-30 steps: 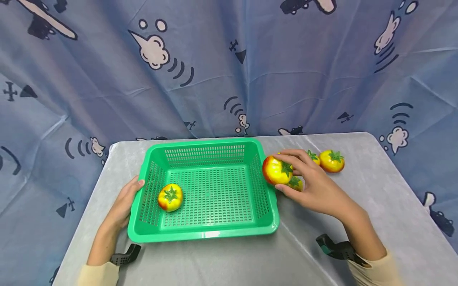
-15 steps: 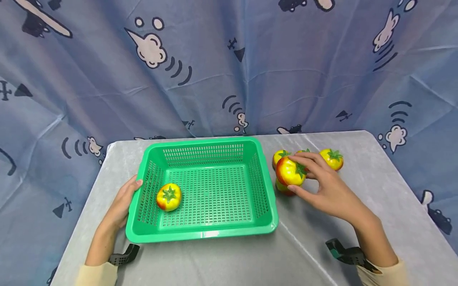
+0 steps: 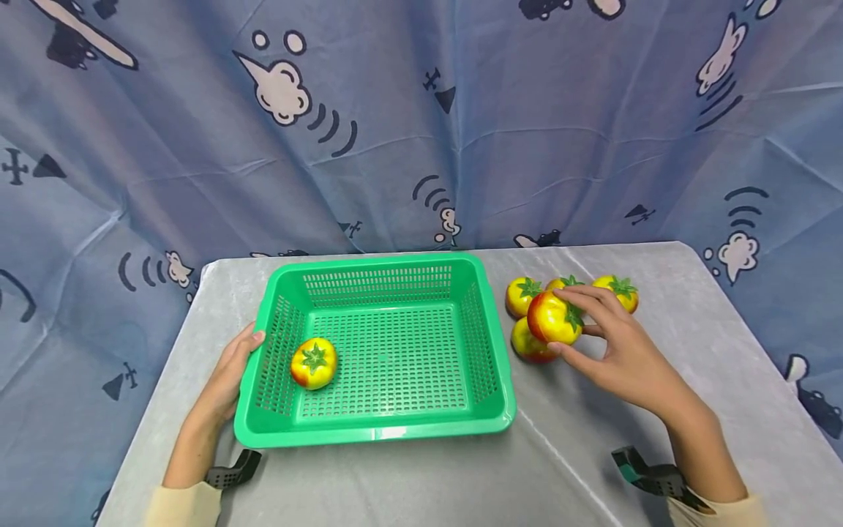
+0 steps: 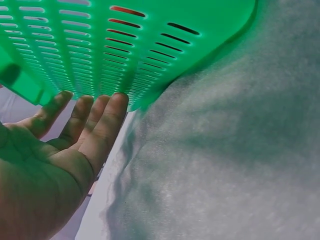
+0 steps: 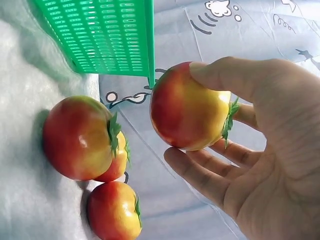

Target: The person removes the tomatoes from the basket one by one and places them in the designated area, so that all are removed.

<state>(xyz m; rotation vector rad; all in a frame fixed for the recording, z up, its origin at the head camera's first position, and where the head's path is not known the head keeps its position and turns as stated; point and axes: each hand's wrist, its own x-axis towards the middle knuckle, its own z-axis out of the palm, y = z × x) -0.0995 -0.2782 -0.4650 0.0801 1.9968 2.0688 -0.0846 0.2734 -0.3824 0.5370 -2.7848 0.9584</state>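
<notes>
My left hand (image 3: pixel 227 373) grips the left rim of the green plastic basket (image 3: pixel 382 432), thumb over the edge. In the left wrist view its fingertips (image 4: pixel 117 102) touch the slotted outer wall. A yellow-red tomato (image 3: pixel 313 364) with a green leafy top lies inside at the left. To the right of the basket, my right hand (image 3: pixel 619 351) holds another tomato (image 3: pixel 553 318) between thumb and fingers. The right wrist view shows this held tomato (image 5: pixel 187 107) raised off the table, its leafy top toward the palm.
Several tomatoes sit on the grey cloth-covered table right of the basket: a front tomato (image 3: pixel 530 342), a back-left tomato (image 3: pixel 523 296), a partly hidden tomato (image 3: pixel 560 284) and a far-right tomato (image 3: pixel 619 291). A blue patterned curtain (image 3: pixel 395 146) hangs behind the table.
My right hand has moved right with its tomato, from beside the basket's right rim to over the loose tomatoes, uncovering the back-left one. The left hand and basket stay put.
</notes>
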